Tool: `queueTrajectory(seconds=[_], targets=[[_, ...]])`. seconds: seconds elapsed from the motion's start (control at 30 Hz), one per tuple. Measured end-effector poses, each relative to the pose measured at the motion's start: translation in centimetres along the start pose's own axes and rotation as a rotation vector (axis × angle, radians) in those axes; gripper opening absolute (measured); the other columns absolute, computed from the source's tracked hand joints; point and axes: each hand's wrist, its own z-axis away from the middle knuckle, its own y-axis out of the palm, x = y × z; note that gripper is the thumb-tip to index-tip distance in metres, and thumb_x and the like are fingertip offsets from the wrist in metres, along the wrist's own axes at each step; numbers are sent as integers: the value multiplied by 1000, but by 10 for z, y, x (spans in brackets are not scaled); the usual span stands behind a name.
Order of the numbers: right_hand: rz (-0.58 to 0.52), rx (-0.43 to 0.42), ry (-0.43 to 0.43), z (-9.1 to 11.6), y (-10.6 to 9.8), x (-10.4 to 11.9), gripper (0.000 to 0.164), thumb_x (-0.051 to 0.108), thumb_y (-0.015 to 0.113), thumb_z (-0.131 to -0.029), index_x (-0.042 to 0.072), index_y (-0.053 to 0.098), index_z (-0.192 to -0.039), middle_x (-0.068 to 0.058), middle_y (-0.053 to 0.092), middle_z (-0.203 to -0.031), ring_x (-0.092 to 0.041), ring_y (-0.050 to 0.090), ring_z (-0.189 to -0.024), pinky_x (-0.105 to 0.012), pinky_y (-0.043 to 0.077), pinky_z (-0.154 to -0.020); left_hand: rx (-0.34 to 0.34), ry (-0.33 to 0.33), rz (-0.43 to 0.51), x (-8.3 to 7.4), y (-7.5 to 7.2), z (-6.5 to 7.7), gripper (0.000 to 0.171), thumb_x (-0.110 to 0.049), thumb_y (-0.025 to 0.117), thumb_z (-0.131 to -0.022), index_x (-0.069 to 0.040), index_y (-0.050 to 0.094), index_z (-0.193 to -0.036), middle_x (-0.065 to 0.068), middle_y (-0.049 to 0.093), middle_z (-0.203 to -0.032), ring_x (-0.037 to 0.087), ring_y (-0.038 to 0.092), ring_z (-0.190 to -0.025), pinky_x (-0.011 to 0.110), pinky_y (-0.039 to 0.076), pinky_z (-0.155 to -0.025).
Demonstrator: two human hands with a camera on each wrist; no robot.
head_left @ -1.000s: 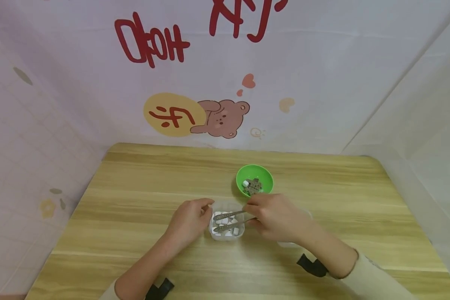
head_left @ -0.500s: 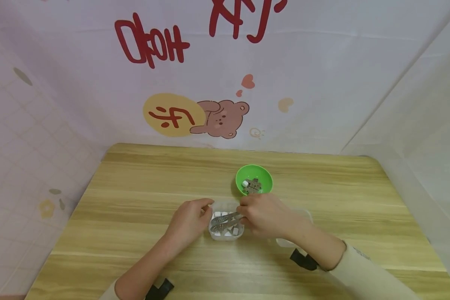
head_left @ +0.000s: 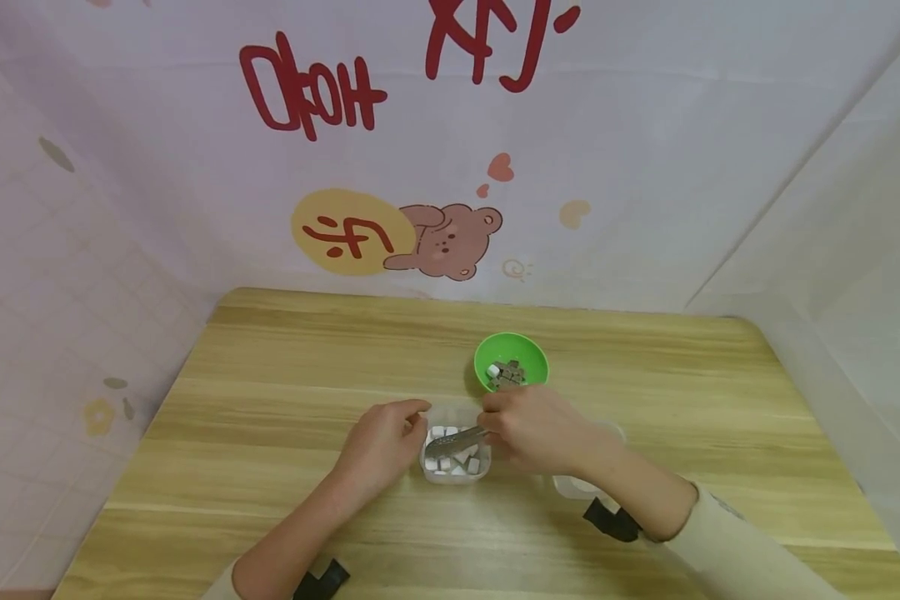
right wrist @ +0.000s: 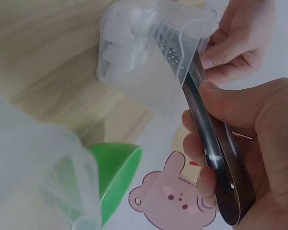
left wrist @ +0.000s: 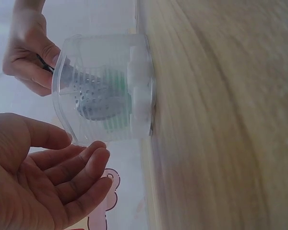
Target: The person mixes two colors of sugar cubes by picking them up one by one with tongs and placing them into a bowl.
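Gripping metal tongs [head_left: 453, 437], the right hand [head_left: 534, 432] dips their tips among white cubes [head_left: 450, 462] inside the clear container [head_left: 454, 477] at table centre. Left hand [head_left: 381, 443], fingers relaxed, steadies its 9 o'clock wall. Next: close on one cube, lift toward the green bowl [head_left: 512, 363] at 1 o'clock.

A light wooden counter [head_left: 270, 433] carries a clear plastic tub [head_left: 454, 454] of white cubes near its middle, a green bowl [head_left: 512, 363] just behind, and another clear container [head_left: 579, 483] at right.
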Motion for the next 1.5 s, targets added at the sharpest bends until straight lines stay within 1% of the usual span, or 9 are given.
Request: queueTrajectory(seconds=[0.13, 0.3, 0.47, 0.63, 0.87, 1.03, 1.13, 1.27, 1.5], targets=[[-34, -12, 21, 3, 0, -2, 12, 10, 81, -77, 15, 70, -79, 7, 56, -76, -9, 51, -63, -24, 43, -53, -8, 11, -17, 0, 0, 0, 28, -6, 63, -98, 0, 75, -123, 7, 75, -99, 8, 51, -59, 28, 44, -54], [-17, -25, 13, 3, 3, 0, 14, 16, 86, -76, 15, 73, -82, 7, 59, -77, -10, 55, -64, -26, 46, -53, -19, 27, -38, 0, 0, 0, 28, -7, 63, -98, -1, 76, -122, 6, 75, -98, 9, 55, -66, 29, 47, -59], [29, -6, -12, 0, 6, 4, 17, 19, 88, -75, 14, 72, -81, 6, 56, -76, -10, 54, -63, -25, 45, -51, -15, 18, -25, 0, -1, 0, 29, -7, 62, -98, -1, 75, -123, 6, 75, -98, 8, 52, -62, 28, 44, -55], [82, -7, -42, -2, 5, 7, 16, 16, 86, -74, 13, 71, -79, 5, 55, -74, -10, 53, -62, -25, 43, -49, -7, 7, -3, -1, 0, 0, 30, -7, 61, -98, 0, 75, -124, 7, 75, -99, 7, 45, -53, 27, 40, -50], [41, -38, -34, 3, 2, 4, 18, 18, 87, -78, 13, 70, -81, 6, 55, -75, -10, 52, -63, -24, 44, -52, -13, 14, 4, -1, 1, 0, 29, -6, 62, -97, -1, 75, -123, 5, 75, -97, 6, 45, -53, 27, 40, -50], [-11, -83, -7, 9, -1, -1, 17, 17, 87, -77, 13, 72, -85, 6, 60, -81, -9, 56, -66, -24, 47, -53, -14, 16, -1, -1, 1, 1, 29, -5, 61, -97, 0, 75, -123, 5, 75, -98, 6, 42, -52, 27, 38, -49], [-39, -124, 3, 13, -4, -5, 18, 13, 87, -75, 11, 76, -89, 5, 62, -83, -8, 56, -66, -23, 48, -55, -13, 15, 0, -1, 1, 1, 29, -6, 61, -98, 0, 75, -123, 6, 75, -98, 4, 40, -49, 26, 37, -48], [-70, -196, 38, 22, -11, -14, 21, 10, 88, -75, 8, 78, -94, 4, 63, -83, -8, 54, -65, -23, 48, -56, -17, 19, -4, -1, 1, 1, 29, -6, 62, -98, 0, 75, -123, 5, 74, -96, 4, 40, -50, 25, 37, -48], [-128, -320, 114, 41, -27, -34, 23, 3, 86, -77, 6, 79, -98, 2, 68, -89, -6, 57, -68, -24, 49, -57, -17, 13, -6, 0, 1, 1, 28, -6, 61, -98, 0, 75, -122, 5, 74, -97, 5, 42, -52, 26, 38, -50]])
